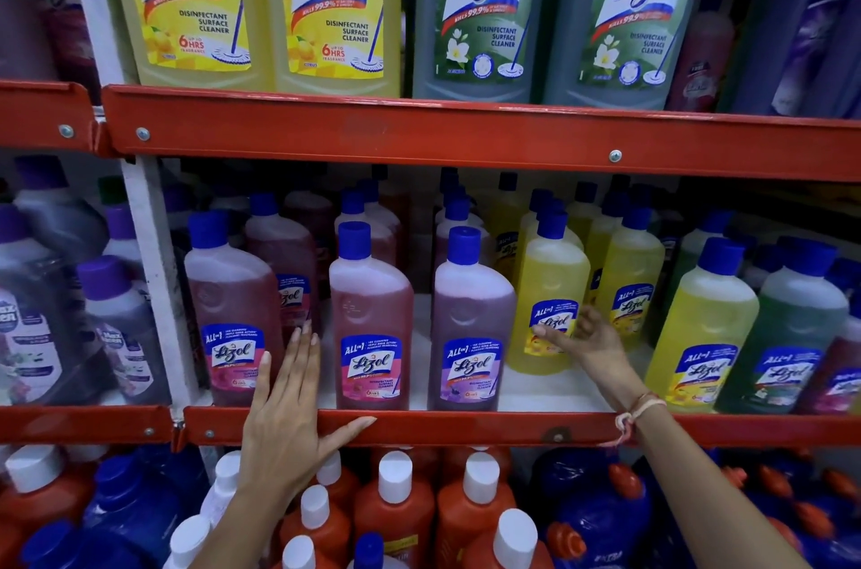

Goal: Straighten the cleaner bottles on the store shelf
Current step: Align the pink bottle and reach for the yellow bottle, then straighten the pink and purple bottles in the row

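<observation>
Lizol cleaner bottles with blue caps stand on the middle red shelf [466,426]. A pink bottle [233,317] stands at the left, another pink bottle [370,321] in the middle, then a purple bottle [470,326]. A yellow bottle [552,289] stands set back from the front row. My left hand [291,410] is flat and open against the right side of the left pink bottle, thumb on the shelf lip. My right hand [589,342] reaches in with thumb and fingers around the yellow bottle's lower label.
More yellow and green bottles [708,317] fill the shelf's right side. Large Lizol bottles [335,4] line the upper shelf. Orange and blue bottles [396,508] crowd the shelf below. A white upright post [153,270] separates the purple bottles at left.
</observation>
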